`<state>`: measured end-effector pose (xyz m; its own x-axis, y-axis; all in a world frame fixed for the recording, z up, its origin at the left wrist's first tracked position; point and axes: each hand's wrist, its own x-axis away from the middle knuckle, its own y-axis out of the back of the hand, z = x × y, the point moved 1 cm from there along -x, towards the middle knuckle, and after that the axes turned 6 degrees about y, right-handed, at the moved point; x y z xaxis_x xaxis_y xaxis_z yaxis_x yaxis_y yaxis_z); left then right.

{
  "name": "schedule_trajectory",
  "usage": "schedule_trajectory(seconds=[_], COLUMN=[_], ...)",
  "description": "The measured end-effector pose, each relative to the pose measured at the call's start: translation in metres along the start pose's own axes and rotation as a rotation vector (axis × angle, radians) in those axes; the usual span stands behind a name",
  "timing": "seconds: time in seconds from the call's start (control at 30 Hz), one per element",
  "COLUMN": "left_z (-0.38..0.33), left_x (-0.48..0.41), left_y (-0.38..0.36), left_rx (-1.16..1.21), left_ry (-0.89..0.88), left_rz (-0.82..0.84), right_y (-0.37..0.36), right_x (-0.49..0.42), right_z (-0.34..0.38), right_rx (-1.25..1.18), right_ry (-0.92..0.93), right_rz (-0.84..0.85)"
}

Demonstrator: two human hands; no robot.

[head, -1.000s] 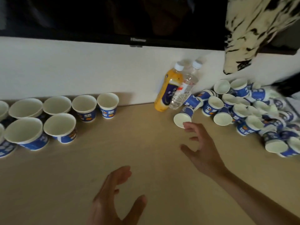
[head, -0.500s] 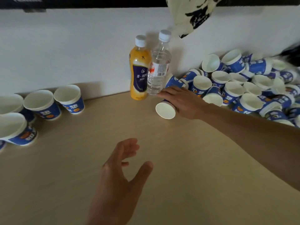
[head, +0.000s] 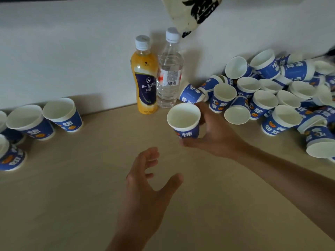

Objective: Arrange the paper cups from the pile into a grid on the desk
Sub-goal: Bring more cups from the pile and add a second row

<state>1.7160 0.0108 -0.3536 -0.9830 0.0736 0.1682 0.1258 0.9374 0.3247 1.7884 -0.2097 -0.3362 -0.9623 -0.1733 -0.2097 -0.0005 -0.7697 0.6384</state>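
While right hand grips blue paper cup (柿 readable), left hand hovers spread, empty | water bottle shows barcode

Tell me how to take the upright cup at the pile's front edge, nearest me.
Grip the cup round its blue wall, below the rim, coming from the front: it stands mouth up, that face is bare, other cups crowd behind it.

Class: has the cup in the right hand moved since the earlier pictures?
Yes. The cup, earlier on its side beside the water bottle, now sits upright in the right hand, slightly nearer the camera.
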Motion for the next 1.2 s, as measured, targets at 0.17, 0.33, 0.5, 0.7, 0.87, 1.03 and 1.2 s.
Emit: schedule_trajectory(seconds=[0.17, 0.33, 0.5, 0.7, 0.87, 1.03, 1.2], left_z=[-0.023, -0.038, -0.037, -0.026, -0.017, -0.009, 0.000], left_x=[-0.024, -0.032, -0.031, -0.020, -0.010, 0.000, 0.008], left_y=[-0.018, -0.026, -0.016, 0.002, 0.009, 0.018, 0.035], left_rx=[0.115, 0.122, 0.082, 0.072, 0.072, 0.059, 0.051], left_ry=[-0.029, -0.103, -0.107, -0.093, -0.093, -0.096, -0.100], left_rz=[-0.049, -0.026, -0.065, -0.119, -0.128, -0.119, -0.112], right_y=[-0.002, -0.002, 0.019, 0.028, 0.010, 0.000, 0.001], right_x=[0.028, 0.040, 0.037, -0.030, -0.093, -0.113, -0.108], right_z=[0.022, 0.031, 0.012, -0.025, -0.039, -0.055, -0.058], right_rx=[-0.198, -0.213, -0.163, 0.316, 0.728, 0.879, 0.861], right_ry=[-0.043, -0.035, -0.116, -0.094, -0.138, -0.135, -0.131], right_rz=[-0.028, 0.008, 0.371, -0.048, -0.028, -0.035, -0.142])
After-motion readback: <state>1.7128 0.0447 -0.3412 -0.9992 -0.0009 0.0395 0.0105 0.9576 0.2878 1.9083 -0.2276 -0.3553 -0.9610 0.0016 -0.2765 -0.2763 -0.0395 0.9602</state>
